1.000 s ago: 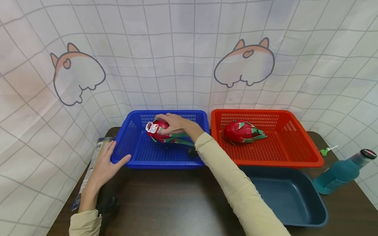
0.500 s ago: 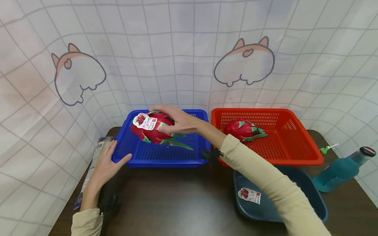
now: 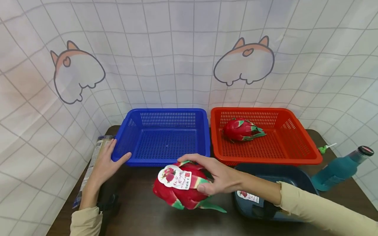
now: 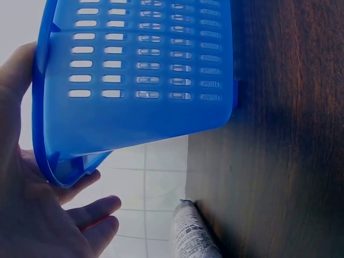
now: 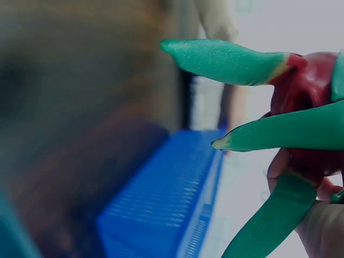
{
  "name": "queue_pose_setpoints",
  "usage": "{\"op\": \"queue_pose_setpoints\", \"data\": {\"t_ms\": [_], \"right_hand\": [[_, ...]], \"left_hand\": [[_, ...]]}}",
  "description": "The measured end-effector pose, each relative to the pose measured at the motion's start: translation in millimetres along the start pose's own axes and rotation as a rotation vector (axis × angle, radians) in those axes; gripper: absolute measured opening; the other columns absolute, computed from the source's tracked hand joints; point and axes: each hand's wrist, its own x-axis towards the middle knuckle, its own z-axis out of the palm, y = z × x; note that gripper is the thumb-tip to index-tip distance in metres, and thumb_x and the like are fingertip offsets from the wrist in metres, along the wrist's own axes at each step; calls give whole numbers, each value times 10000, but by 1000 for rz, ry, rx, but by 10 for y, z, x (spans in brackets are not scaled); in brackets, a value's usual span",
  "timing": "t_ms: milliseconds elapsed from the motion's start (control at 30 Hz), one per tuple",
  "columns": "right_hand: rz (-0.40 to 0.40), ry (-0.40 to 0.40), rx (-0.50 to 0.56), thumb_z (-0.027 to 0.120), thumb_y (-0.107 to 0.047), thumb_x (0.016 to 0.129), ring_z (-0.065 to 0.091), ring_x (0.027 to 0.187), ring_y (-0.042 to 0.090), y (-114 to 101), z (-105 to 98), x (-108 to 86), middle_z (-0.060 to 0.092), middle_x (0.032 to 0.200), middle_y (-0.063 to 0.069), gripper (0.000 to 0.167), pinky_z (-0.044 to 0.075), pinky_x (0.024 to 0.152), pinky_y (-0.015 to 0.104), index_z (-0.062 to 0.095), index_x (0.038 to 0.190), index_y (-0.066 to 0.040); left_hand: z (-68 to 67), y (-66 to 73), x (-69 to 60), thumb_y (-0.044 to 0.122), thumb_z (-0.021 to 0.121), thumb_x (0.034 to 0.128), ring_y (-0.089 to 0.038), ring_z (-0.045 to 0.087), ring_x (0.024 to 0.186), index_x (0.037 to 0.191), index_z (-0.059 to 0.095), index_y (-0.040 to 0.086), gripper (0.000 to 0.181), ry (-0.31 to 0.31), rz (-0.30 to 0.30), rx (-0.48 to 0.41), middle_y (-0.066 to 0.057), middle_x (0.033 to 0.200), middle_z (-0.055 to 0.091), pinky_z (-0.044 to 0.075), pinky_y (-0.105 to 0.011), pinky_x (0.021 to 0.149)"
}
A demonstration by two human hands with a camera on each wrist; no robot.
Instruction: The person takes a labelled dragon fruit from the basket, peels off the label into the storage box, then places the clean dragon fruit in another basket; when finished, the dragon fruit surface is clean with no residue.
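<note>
My right hand [image 3: 217, 175] grips a red dragon fruit [image 3: 196, 200] with green leaf tips and a white label, holding it over the table in front of the blue basket [image 3: 171, 160]. In the right wrist view, the fruit's green leaves [image 5: 290, 128] partly cover the hand [image 5: 325, 223]. At the basket's front left corner, my left hand [image 3: 104, 167] rests against the rim with extended fingers. The left wrist view shows that hand [image 4: 37, 215] beside the blue rim [image 4: 40, 102], its fingers spread.
Another dragon fruit [image 3: 240, 130] lies in the red basket [image 3: 265, 161]. In front, a dark blue tray [image 3: 251, 213] holds a white label [image 3: 248, 196]. A teal bottle [image 3: 336, 172] and green lollipop [image 3: 323, 149] are at right; a long printed package [image 3: 94, 160] is at left.
My right hand has lifted the dragon fruit out of the blue basket and brought it toward me and to the right. The left hand has stayed at the basket corner.
</note>
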Motion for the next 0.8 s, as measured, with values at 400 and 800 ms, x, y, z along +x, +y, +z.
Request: {"op": "queue_pose_setpoints", "data": {"t_ms": [400, 800], "right_hand": [[280, -63, 48, 511, -484, 900, 553, 1121, 108, 356, 206, -264, 539, 1297, -3, 560, 533, 875, 246, 348, 1421, -355], [370, -47, -12, 544, -518, 895, 546, 1112, 85, 556, 301, -118, 540, 1284, -78, 535, 518, 866, 222, 363, 1390, -426]], "left_hand": [[-11, 35, -20, 568, 587, 887, -542, 195, 1411, 1545, 156, 24, 956, -14, 7, 37, -292, 1576, 169, 205, -757, 1052], [-10, 51, -28, 587, 568, 889, -543, 188, 1413, 1551, 138, 40, 960, -23, -8, 43, -287, 1583, 152, 205, -765, 1045]]}}
